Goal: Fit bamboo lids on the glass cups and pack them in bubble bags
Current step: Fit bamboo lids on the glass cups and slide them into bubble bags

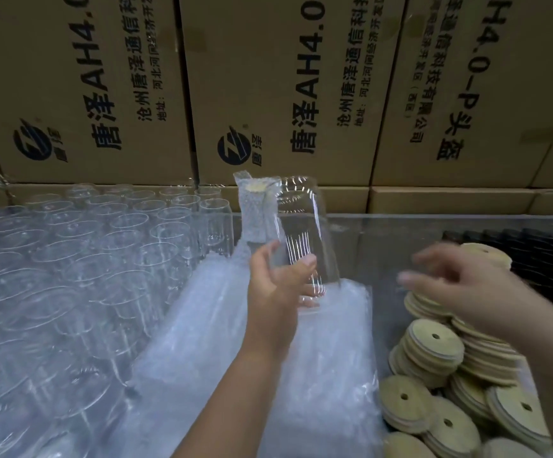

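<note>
Glass cup (304, 239), no lid on it, gripped near its base by left hand (280, 292) above stack of bubble bags (268, 375). Right hand (460, 285) blurred, fingers spread, holding nothing, over bamboo lids (433, 345) piled in clear bin (400, 223) w/ bagged cup (253, 209) behind. Open cups (103, 246) crowd left, edge cut off.

hands (276, 285): two, bare | forearms: bare | sleeves, rings, gloves: none seen

Glossy glass cup (304, 239), matt bamboo lids (433, 345)
</note>
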